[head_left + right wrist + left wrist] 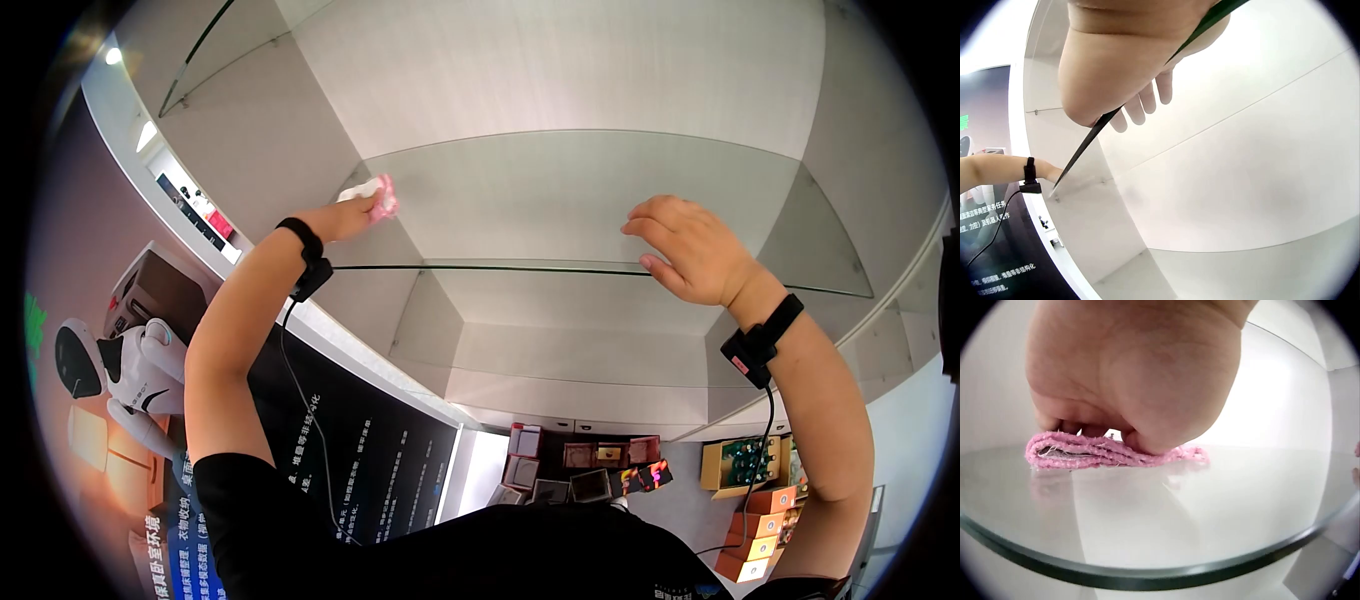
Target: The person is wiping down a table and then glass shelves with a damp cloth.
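A folded pink and white cloth (386,197) (1075,452) lies against the glass shelf (520,215) near its left end. My left hand (345,218) (1129,375) presses it there, with fingers bent over it and partly hidden behind the palm in the left wrist view. Over the front edge of the shelf, toward its right side, is my right hand (695,250) (1141,69), with nothing in it. Its fingers are extended and show through the glass in the right wrist view; whether the palm touches the edge I cannot tell.
Another shelf level (580,355) lies below the glass. Boxes (590,487) and orange cartons (755,525) stand on the floor. A white robot figure (140,375) and a dark printed panel (370,460) are at the left.
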